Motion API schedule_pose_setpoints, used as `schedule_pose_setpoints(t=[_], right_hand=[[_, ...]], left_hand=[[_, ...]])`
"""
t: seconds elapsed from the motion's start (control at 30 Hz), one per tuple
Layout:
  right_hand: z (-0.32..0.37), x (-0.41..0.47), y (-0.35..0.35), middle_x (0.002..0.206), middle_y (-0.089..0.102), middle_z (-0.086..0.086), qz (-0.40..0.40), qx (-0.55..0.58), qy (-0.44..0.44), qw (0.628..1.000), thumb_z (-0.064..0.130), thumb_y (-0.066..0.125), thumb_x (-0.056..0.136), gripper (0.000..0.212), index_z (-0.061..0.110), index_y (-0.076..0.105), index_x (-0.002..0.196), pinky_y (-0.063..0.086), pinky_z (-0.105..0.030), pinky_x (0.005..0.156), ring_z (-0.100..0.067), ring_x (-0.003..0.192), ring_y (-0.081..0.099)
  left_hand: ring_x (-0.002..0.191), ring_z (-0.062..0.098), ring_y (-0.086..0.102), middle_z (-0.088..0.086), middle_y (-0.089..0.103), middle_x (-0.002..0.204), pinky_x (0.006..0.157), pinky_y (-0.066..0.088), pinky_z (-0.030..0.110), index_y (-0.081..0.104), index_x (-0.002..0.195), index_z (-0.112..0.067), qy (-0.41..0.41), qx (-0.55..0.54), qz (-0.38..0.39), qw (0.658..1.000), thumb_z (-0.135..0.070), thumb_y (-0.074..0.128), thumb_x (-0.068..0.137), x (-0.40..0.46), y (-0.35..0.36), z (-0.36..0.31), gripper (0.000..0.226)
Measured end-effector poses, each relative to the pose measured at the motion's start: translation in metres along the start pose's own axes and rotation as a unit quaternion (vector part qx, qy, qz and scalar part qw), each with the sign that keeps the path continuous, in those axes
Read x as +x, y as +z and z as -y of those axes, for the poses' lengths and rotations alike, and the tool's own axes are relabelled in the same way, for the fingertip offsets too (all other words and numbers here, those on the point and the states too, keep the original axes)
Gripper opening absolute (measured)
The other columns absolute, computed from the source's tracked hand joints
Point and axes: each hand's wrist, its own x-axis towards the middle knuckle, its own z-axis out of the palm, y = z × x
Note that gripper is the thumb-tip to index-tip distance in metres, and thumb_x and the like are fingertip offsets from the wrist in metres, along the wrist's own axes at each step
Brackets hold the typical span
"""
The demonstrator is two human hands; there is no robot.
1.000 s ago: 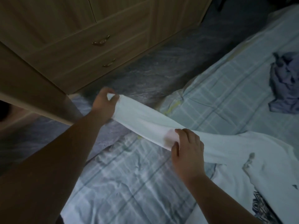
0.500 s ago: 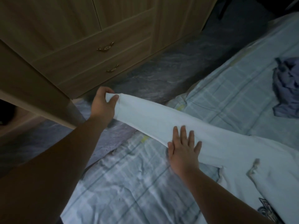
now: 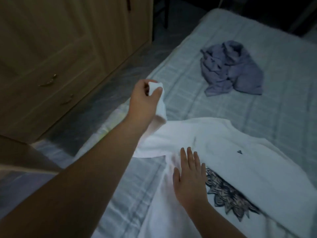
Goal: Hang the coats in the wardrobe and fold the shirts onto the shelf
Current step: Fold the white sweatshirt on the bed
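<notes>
A white long-sleeved shirt [image 3: 231, 152] with a dark patterned print lies spread on the bed [image 3: 257, 117]. My left hand [image 3: 144, 100] pinches the cuff end of its sleeve and holds it raised above the bed, the sleeve folding back toward the shirt's body. My right hand [image 3: 188, 176] presses flat, fingers straight, on the shirt near the shoulder seam. A crumpled lilac shirt [image 3: 231, 69] sits farther back on the bed. The wooden wardrobe [image 3: 60, 48] stands to the left, its doors closed.
Two wardrobe drawers with metal handles [image 3: 47, 81] face the bed across a narrow strip of grey floor [image 3: 120, 66]. A wooden panel edge [image 3: 20, 155] juts in at the lower left. The bed has a pale checked sheet.
My left hand has swung the sleeve from stretched out to the left inward and up over the shirt. My right hand stays flat on the shirt. The view has shifted right.
</notes>
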Motion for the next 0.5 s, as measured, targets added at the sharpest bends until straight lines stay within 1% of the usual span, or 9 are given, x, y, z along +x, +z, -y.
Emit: schedule_pose_setpoints(t=[0.03,0.07,0.13,0.17,0.2,0.27,0.33,0.37,0.5], right_hand=[[-0.022,-0.013,-0.008,0.162,0.024,-0.005,-0.008,0.001,0.016,1.0,0.04,0.031,0.093,0.066,0.02,0.023,0.155,0.03,-0.056,0.113,-0.029,0.148,0.025],[-0.045,-0.026,-0.017,0.161,0.027,-0.006,-0.013,0.006,0.033,0.999,0.039,0.033,0.092,0.066,0.019,0.027,0.154,0.032,-0.056,0.111,-0.03,0.146,0.029],[-0.091,-0.054,-0.032,0.159,0.03,-0.005,-0.017,0.024,0.069,0.997,0.038,0.034,0.089,0.066,0.019,0.031,0.153,0.032,-0.056,0.111,-0.03,0.145,0.031],[-0.115,-0.067,-0.039,0.159,0.03,-0.004,-0.021,0.033,0.086,0.996,0.037,0.034,0.089,0.066,0.02,0.032,0.153,0.032,-0.056,0.111,-0.029,0.145,0.03],[-0.138,-0.08,-0.046,0.16,0.028,-0.004,-0.026,0.041,0.104,0.993,0.038,0.033,0.089,0.066,0.02,0.031,0.153,0.031,-0.057,0.112,-0.028,0.146,0.028],[-0.182,-0.102,-0.059,0.162,0.022,-0.001,-0.038,0.053,0.134,0.989,0.042,0.029,0.09,0.067,0.023,0.025,0.155,0.028,-0.056,0.115,-0.025,0.149,0.021],[-0.222,-0.121,-0.068,0.163,0.014,0.001,-0.051,0.068,0.151,0.985,0.042,0.026,0.091,0.069,0.025,0.018,0.156,0.023,-0.055,0.117,-0.022,0.15,0.013],[-0.24,-0.13,-0.072,0.164,0.012,0.001,-0.059,0.076,0.159,0.983,0.041,0.026,0.09,0.069,0.024,0.017,0.157,0.022,-0.054,0.118,-0.022,0.15,0.012],[-0.298,-0.157,-0.074,0.163,0.02,-0.005,-0.081,0.096,0.175,0.976,0.036,0.031,0.089,0.07,0.019,0.021,0.156,0.023,-0.053,0.118,-0.027,0.15,0.018]], left_hand=[[0.084,0.014,0.064,0.002,0.066,0.093,0.077,0.051,0.033,0.058,0.1,-0.022,-0.005,-0.004,0.027,1.0,-0.017,0.066,0.087,-0.016,0.035,0.0,0.016],[0.081,0.01,0.063,0.001,0.066,0.092,0.076,0.05,0.029,0.059,0.101,-0.02,-0.008,0.001,0.051,0.999,-0.015,0.067,0.087,-0.034,0.071,0.001,0.017],[0.071,-0.007,0.057,-0.007,0.062,0.087,0.069,0.044,0.011,0.058,0.104,-0.016,-0.018,0.029,0.098,0.995,-0.011,0.066,0.089,-0.076,0.138,0.003,0.018],[0.067,-0.01,0.055,-0.011,0.059,0.087,0.065,0.04,0.005,0.058,0.105,-0.016,-0.021,0.043,0.124,0.991,-0.01,0.065,0.09,-0.099,0.169,0.005,0.017],[0.067,-0.009,0.054,-0.013,0.057,0.087,0.061,0.038,0.003,0.058,0.106,-0.017,-0.024,0.055,0.149,0.987,-0.011,0.064,0.091,-0.12,0.198,0.008,0.017],[0.07,-0.003,0.053,-0.013,0.055,0.088,0.059,0.037,0.002,0.057,0.106,-0.018,-0.028,0.08,0.189,0.978,-0.012,0.062,0.092,-0.16,0.247,0.015,0.017],[0.072,-0.001,0.053,-0.012,0.055,0.089,0.06,0.036,0.001,0.056,0.106,-0.018,-0.012,0.116,0.22,0.968,-0.012,0.062,0.092,-0.196,0.288,0.026,0.016],[0.074,0.0,0.053,-0.01,0.056,0.09,0.062,0.036,0.001,0.056,0.105,-0.018,-0.001,0.133,0.235,0.963,-0.012,0.063,0.091,-0.212,0.305,0.034,0.016],[0.083,0.007,0.055,-0.001,0.059,0.095,0.07,0.038,0.007,0.059,0.104,-0.018,0.024,0.19,0.28,0.941,-0.007,0.064,0.086,-0.272,0.356,0.078,0.021]])
